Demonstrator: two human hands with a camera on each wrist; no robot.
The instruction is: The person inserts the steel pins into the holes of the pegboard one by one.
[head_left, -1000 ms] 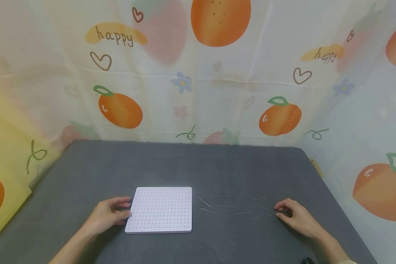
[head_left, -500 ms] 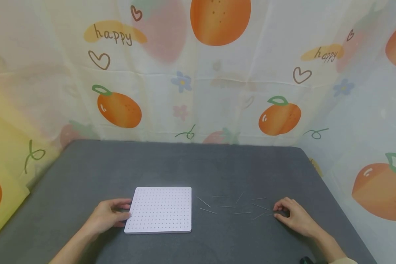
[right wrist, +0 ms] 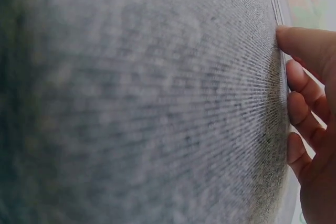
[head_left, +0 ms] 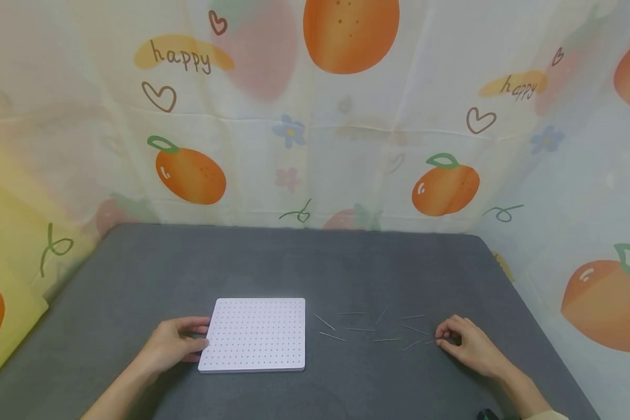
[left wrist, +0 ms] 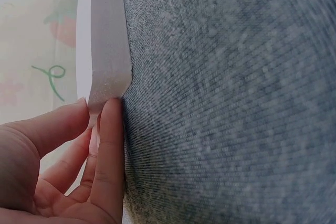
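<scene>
A white square pegboard (head_left: 252,335), with rows of small holes in its top, lies left of centre in the head view. At its left edge my left hand (head_left: 170,344) holds the rim, thumb at the upper side and fingers along and below it; the left wrist view shows the board's side (left wrist: 110,30) meeting the fingertips. On the right my right hand (head_left: 467,344) rests on the table with loosely curled fingers, nothing visible in them. Its thumb (right wrist: 302,45) touches the cloth, close beside a short thin silver pin (head_left: 429,342).
Several thin silver pins, such as one middle pin (head_left: 360,329), lie scattered on the dark grey tabletop (head_left: 294,262) between board and right hand. A printed fruit curtain (head_left: 346,146) hangs behind and around the table. A small black object (head_left: 487,415) shows at the bottom edge.
My right hand has shifted very slightly left, its fingertips drawn a little closer together. The left hand, board and pins stay in place apart from a slight camera shift.
</scene>
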